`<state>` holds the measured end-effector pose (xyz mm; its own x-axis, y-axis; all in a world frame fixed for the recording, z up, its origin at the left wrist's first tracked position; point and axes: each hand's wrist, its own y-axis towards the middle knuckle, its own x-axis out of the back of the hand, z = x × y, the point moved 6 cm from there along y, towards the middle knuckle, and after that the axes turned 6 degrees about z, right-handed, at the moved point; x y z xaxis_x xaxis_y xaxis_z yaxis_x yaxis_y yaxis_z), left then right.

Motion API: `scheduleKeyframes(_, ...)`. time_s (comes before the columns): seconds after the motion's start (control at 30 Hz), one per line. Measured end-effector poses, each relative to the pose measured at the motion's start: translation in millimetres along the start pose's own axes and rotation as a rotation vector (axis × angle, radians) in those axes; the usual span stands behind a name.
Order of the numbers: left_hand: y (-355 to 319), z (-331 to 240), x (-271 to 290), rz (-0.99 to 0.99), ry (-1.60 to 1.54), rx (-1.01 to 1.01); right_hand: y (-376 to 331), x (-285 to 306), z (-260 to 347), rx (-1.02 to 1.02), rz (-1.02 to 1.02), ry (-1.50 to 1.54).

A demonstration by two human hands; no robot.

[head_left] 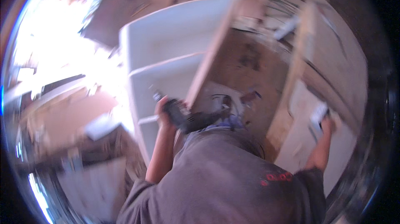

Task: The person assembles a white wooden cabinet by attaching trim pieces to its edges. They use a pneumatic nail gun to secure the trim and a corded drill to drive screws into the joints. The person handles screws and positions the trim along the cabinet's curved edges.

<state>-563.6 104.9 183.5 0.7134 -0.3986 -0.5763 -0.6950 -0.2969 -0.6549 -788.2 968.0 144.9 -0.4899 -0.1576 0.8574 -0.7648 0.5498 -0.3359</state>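
Observation:
My left hand (163,113) is wrapped round a dark drill (178,115), whose silvery chuck and thin bit point up and to the left. The drill is in front of a white shelf cabinet (166,47) with open compartments. Out to the right, my right hand (326,125) reaches over a pale board surface (302,120). At its fingertips is a small white object (319,113) with a dark part beside it. Motion smears these fingers, so their grip on it is unclear.
A long wooden edge (287,103) borders the pale surface on the right. Brown floor (260,70) shows between it and the cabinet. Boards and scraps are piled at the back. At left stand a brown panel (79,115) and a white piece (102,127) in strong glare.

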Motion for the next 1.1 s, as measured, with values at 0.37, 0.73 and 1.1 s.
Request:
scheduleKeyframes(0.37,-36,46,42,-0.061,-0.275,-0.159,-17,35,57,0.21,-0.056,-0.071)
scheduleKeyframes(0.73,-56,51,58,-0.129,-0.295,-0.216,-41,58,104,0.254,-0.055,-0.089)
scheduleKeyframes(1.1,-67,37,61,-0.113,-0.343,-0.28,-49,77,112,0.246,-0.097,-0.072)
